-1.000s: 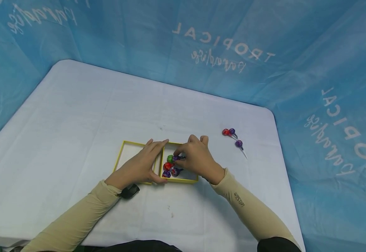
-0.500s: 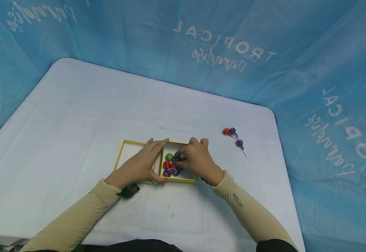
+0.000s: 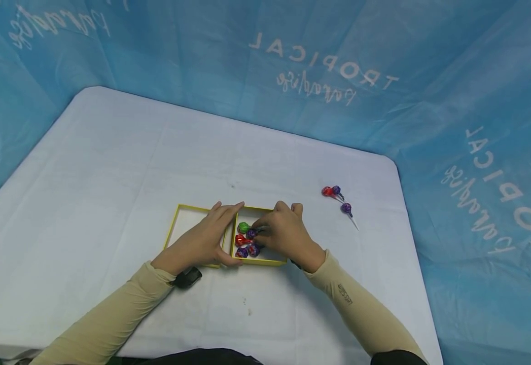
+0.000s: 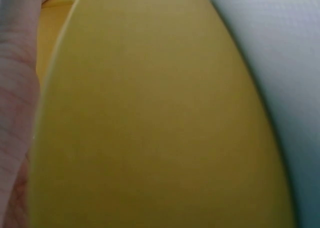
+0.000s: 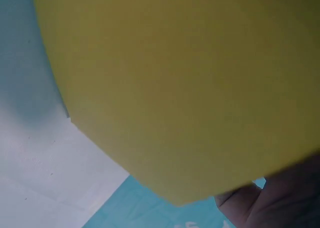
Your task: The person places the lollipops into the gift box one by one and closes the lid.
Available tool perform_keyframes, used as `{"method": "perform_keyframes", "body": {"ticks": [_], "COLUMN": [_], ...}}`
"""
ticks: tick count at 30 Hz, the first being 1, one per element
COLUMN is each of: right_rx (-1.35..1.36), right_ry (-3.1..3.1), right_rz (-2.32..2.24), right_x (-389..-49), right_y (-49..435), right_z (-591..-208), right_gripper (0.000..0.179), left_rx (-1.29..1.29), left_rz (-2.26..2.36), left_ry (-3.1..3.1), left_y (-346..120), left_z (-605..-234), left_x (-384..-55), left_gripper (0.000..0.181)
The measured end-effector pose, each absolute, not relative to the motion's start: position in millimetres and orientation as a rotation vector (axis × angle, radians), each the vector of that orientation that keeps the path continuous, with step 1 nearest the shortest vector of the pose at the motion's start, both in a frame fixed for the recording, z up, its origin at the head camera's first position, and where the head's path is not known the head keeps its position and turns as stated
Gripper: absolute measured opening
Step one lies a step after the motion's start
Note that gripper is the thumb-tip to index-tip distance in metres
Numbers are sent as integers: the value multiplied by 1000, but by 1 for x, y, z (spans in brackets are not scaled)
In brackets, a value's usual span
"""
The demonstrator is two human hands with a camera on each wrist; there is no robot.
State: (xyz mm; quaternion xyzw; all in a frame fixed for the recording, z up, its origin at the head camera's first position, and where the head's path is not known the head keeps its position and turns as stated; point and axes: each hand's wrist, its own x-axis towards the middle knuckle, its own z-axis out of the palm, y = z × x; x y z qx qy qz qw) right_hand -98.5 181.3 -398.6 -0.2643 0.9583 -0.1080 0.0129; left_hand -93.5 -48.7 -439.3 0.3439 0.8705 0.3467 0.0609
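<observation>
Inside the yellow-rimmed box (image 3: 265,262), a green lollipop (image 3: 244,227), a red lollipop (image 3: 240,240) and two purplish lollipops (image 3: 241,252) lie left of the grip. The right hand (image 3: 288,233) has thumb and finger together on a purple lollipop (image 3: 251,233). The left hand (image 3: 200,238), fingers extended, spans the box's side over a yellow-edged tray (image 3: 172,226).

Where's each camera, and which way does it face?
Head: worn there, facing forward and down; left hand, right hand, sleeves and lollipops show.
Left wrist: worn there, facing a yellow box wall; hand at left edge.
Right wrist: worn there, facing a yellow box wall; hand at lower right.
Both wrist views share yellow and white table.
</observation>
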Motion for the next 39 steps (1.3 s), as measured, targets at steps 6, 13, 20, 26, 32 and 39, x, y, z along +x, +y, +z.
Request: {"method": "perform_keyframes", "body": {"ticks": [6, 13, 20, 26, 32, 39], "right_rx": [-817, -858, -878, -819, -723, -650], "right_ry": [2997, 3032, 3079, 3107, 3136, 3154], "right_rz": [-384, -417, -432, -501, -595, -651], "right_x": [-98, -98, -99, -99, -99, -100], "right_y": [185, 188, 194, 201, 213, 228], "right_z": [-399, -395, -394, -391, -385, -381], "right_gripper": [22, 17, 14, 16, 17, 18], "left_rx": [1045, 1052, 1027, 1023, 1017, 993], "left_rz": [1053, 1028, 1029, 1038, 1039, 1031], "left_ry": [2638, 2660, 2648, 2631, 2636, 2637], "left_y": [-49, -49, -47, -49, -48, -46], "left_z": [-441, -441, -438, -438, -438, -438], "left_x": [-93, -94, -95, -93, -94, -93], "left_gripper": [126, 127, 128, 128, 128, 130]}}
